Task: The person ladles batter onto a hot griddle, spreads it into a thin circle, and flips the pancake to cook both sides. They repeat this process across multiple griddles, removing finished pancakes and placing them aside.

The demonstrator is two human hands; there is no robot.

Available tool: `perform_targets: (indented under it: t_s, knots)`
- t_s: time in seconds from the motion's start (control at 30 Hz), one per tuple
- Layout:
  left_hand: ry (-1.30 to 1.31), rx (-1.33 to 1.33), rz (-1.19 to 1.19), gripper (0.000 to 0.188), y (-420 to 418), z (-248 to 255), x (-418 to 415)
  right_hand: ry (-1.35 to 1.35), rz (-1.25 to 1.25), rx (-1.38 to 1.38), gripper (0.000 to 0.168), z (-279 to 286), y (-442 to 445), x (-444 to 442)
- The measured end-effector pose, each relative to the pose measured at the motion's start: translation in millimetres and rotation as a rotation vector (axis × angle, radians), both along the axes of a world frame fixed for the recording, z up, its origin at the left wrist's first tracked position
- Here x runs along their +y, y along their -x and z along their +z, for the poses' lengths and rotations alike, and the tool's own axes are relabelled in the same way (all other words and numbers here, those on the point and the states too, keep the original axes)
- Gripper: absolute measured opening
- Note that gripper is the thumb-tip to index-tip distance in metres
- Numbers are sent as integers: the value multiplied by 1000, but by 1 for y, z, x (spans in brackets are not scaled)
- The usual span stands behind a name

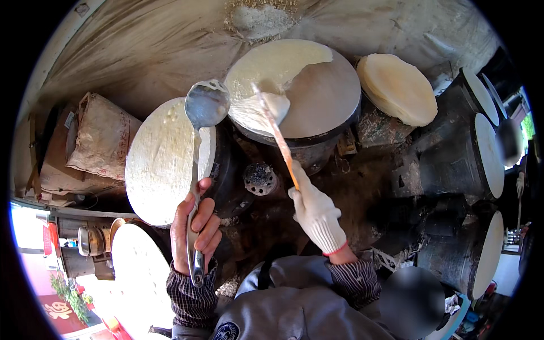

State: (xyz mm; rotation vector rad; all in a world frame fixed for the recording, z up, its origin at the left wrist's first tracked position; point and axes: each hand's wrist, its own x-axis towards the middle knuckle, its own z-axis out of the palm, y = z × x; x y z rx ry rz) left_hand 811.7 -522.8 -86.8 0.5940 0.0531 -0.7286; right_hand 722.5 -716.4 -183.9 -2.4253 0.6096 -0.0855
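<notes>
My bare left hand point(199, 231) grips the long handle of a metal ladle point(207, 104). The ladle's bowl, with pale batter clinging to its rim, is raised between two round griddles. In a white knitted glove, my right hand point(319, 212) holds a thin wooden stick point(278, 138) by its orange end. The stick's far end lies over wet white batter point(261, 111) on the griddle ahead point(327, 97). Thin batter covers that griddle's left and far side; bare grey surface shows on the right. To the left, another griddle point(163, 165) bears a full pale sheet.
A stack of round flatbreads point(397, 89) stands at the right back. Several drum stoves with pale tops point(450, 148) line the right side. A perforated coal briquette point(260, 178) is between the front stoves. A sack point(102, 138) rests on boxes at left, above another griddle point(140, 263).
</notes>
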Motion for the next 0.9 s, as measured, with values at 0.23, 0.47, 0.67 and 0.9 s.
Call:
perform_targets:
  t_s: [0.23,0.47,0.67,0.9]
  knots:
    - [-130,-53,-69,34,7,1,28,96,4,-11,58,-4,-47,44]
    - [-158,-38,-45,34,10,4,49,86,-42,241,65,5,-41,45]
    - [-147,-51,-73,33,7,1,54,223,-184,98,64,0,16,22]
    - [14,69,-44,33,16,-9,37,899,-94,-24,72,-4,17,42]
